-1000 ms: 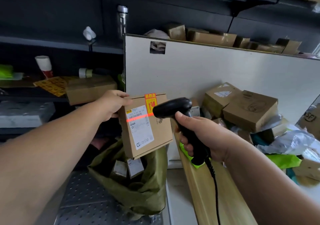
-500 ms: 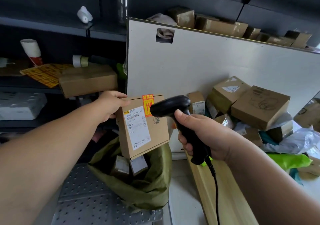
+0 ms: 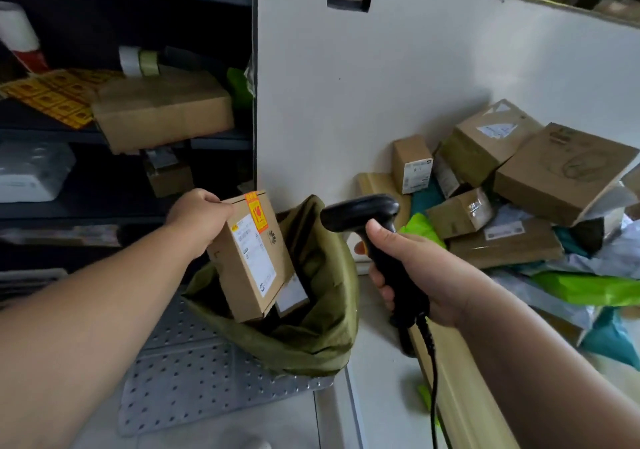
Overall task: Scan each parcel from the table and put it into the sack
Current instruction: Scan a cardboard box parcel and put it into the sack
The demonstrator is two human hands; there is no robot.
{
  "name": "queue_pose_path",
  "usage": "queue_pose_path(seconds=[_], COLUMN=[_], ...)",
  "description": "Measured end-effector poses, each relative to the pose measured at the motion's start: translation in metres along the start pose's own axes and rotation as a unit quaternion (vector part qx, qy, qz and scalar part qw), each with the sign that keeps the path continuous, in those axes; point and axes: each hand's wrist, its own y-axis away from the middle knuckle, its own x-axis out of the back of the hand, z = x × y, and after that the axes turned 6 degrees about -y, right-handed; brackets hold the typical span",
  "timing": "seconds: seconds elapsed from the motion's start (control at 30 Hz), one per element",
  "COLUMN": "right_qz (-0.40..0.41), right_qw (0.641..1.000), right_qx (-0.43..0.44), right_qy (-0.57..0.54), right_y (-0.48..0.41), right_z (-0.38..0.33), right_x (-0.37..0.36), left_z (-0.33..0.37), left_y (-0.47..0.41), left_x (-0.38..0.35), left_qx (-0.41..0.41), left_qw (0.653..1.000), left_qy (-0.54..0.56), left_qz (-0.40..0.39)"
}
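Parcel (image 3: pixel 249 258), labelled box: scan line gone, now sits lower, partway into the green sack (image 3: pixel 322 310) mouth, left hand (image 3: pixel 199 218) gripping its top corner, right hand (image 3: pixel 415 275) gripping the scanner (image 3: pixel 360 211); release pending.

Your left grip (image 3: pixel 199 218) holds a flat cardboard parcel (image 3: pixel 252 258) by its upper corner. The parcel is tilted, with its lower end down in the open mouth of the olive-green sack (image 3: pixel 311 341). Its face carries a white shipping label and an orange-red sticker. Another labelled parcel (image 3: pixel 291 294) lies in the sack just behind it. Your right grip (image 3: pixel 415 275) wraps round the handle of a black barcode scanner (image 3: pixel 360 211), head pointing left toward the sack. Its cable (image 3: pixel 431 362) hangs down past the wooden desk (image 3: pixel 460 396) edge. On the desk to your right, cardboard boxes (image 3: pixel 564 171) and plastic mailer bags (image 3: pixel 585 287) lie heaped against a white board (image 3: pixel 381 85). The sack stands on a grey perforated mat (image 3: pixel 194 386).
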Motion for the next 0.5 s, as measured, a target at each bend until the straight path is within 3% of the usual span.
queue_pose_path(seconds=[0.23, 0.5], right_qz=[0.018, 0.032], right_qw=[0.999, 0.996], right_qx=[-0.039, -0.065], right_qy=[-0.031, -0.045], right_y=[-0.032, -0.067], right_z=[0.026, 0.047], right_x=[0.0, 0.013], left_z=[-0.042, -0.07], left_y=[-0.012, -0.027], left_x=[-0.05, -0.109], left_qx=[0.059, 0.043], left_qw=[0.997, 0.997], left_qy=[0.031, -0.018], left_qz=[-0.049, -0.063])
